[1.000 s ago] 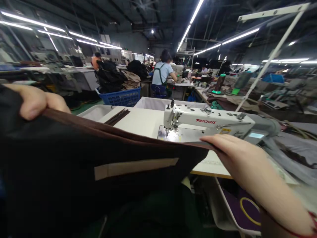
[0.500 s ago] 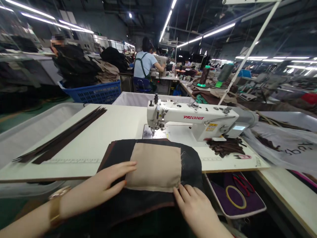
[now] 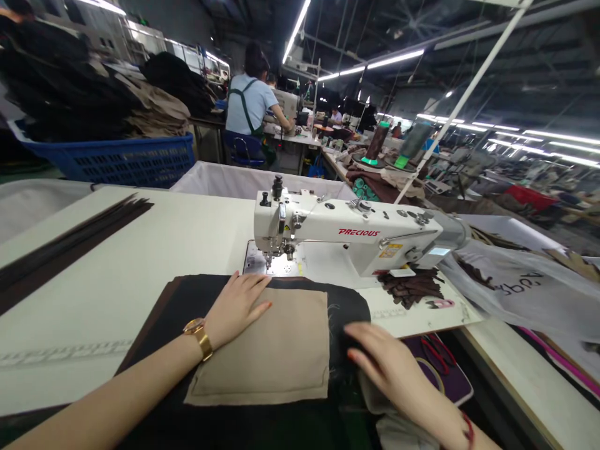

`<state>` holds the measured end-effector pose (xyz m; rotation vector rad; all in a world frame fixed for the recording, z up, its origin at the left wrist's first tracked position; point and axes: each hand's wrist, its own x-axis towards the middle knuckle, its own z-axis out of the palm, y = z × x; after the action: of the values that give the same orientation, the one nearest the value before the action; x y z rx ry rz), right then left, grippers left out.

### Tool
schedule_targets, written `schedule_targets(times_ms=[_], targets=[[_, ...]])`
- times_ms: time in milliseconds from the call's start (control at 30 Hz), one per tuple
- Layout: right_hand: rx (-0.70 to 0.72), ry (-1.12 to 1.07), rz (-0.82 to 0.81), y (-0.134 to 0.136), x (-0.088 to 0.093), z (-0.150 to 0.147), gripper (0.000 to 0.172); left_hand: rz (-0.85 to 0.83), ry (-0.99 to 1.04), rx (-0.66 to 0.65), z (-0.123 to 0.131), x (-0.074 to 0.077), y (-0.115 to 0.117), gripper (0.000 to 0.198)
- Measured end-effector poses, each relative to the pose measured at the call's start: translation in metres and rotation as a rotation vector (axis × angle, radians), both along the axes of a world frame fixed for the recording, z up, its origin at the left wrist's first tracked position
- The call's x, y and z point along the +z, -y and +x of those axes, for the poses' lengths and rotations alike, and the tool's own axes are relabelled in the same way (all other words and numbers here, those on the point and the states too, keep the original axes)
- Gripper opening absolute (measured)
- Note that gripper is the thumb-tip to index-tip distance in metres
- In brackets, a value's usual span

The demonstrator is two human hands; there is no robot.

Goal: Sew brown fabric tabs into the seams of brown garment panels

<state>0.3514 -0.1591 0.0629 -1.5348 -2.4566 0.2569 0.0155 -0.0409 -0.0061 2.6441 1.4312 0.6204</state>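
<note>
A beige fabric piece (image 3: pixel 281 350) lies on a larger black fabric (image 3: pixel 187 300) at the table's front edge, with brown cloth showing under its left side. My left hand (image 3: pixel 238 306) rests flat over the beige piece's upper left corner, fingers spread. Over the black fabric's right edge is my right hand (image 3: pixel 382 356), slightly blurred, thumb and fingers apart, with nothing visible between them. Just beyond the fabric stands a white sewing machine (image 3: pixel 328 231), its needle area above a metal plate (image 3: pixel 255 257).
Dark strips (image 3: pixel 70 250) lie on the left of the table. More brown strips (image 3: pixel 412 287) and pink snips (image 3: pixel 440 304) are right of the machine. Below, a purple tray (image 3: pixel 457 381) holds red scissors. A blue basket (image 3: pixel 140 156) and a seated person (image 3: pixel 248 103) are farther back.
The view has shifted. My left hand has moved forward onto the beige piece's upper corner. My right hand has left its lower right corner and moved right. More of the beige piece's lower edge shows.
</note>
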Motion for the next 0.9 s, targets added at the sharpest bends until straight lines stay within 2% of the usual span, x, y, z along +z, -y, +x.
schedule_targets(times_ms=[67, 133, 200, 233, 300, 367, 433, 500, 567, 600, 633, 667, 733, 767, 833, 900], targets=[[-0.069, 0.03, 0.089, -0.053, 0.009, -0.01, 0.041, 0.015, 0.001, -0.005, 0.001, 0.0, -0.001, 0.05], [-0.071, 0.089, 0.076, -0.096, 0.007, -0.02, 0.045, 0.037, -0.003, -0.001, 0.001, -0.001, -0.001, 0.05], [-0.048, 0.116, 0.044, -0.118, 0.003, -0.028, 0.029, 0.062, -0.008, 0.002, 0.001, -0.003, -0.002, 0.052], [-0.039, 0.124, 0.036, -0.119, 0.002, -0.032, 0.02, 0.077, -0.009, 0.003, 0.001, -0.003, -0.002, 0.055], [-0.033, 0.15, 0.05, -0.104, 0.01, -0.042, 0.01, 0.107, -0.005, 0.003, 0.001, -0.003, -0.002, 0.062], [-0.014, 0.192, 0.087, -0.073, 0.029, -0.055, 0.01, 0.139, 0.007, 0.001, 0.001, 0.0, 0.0, 0.07], [0.084, 0.257, 0.082, -0.042, 0.054, -0.068, 0.013, 0.169, 0.021, -0.004, 0.001, 0.003, 0.005, 0.071], [0.272, 0.115, -0.108, -0.025, 0.076, -0.075, 0.013, 0.197, 0.026, -0.027, 0.0, 0.007, 0.01, 0.064], [0.474, -0.123, -0.371, -0.026, 0.084, -0.075, 0.02, 0.222, 0.011, -0.095, 0.0, 0.012, 0.012, 0.045], [0.524, -0.227, -0.457, -0.032, 0.081, -0.073, 0.025, 0.235, 0.0, -0.136, 0.0, 0.016, 0.013, 0.036], [0.507, -0.293, -0.476, -0.041, 0.073, -0.07, 0.03, 0.249, -0.01, -0.175, 0.0, 0.021, 0.014, 0.031], [0.415, -0.33, -0.408, -0.051, 0.061, -0.067, 0.034, 0.263, -0.019, -0.209, 0.0, 0.027, 0.016, 0.03], [0.195, -0.179, -0.233, -0.069, 0.028, -0.062, 0.042, 0.29, -0.028, -0.246, -0.004, 0.044, 0.027, 0.033], [0.151, -0.132, -0.212, -0.076, 0.011, -0.061, 0.044, 0.303, -0.036, -0.265, -0.008, 0.052, 0.039, 0.034], [0.113, -0.061, -0.162, -0.084, -0.019, -0.061, 0.049, 0.305, -0.064, -0.304, -0.021, 0.062, 0.077, 0.036], [0.103, -0.023, -0.104, -0.086, -0.037, -0.061, 0.051, 0.229, -0.114, -0.334, -0.037, 0.056, 0.129, 0.035]])
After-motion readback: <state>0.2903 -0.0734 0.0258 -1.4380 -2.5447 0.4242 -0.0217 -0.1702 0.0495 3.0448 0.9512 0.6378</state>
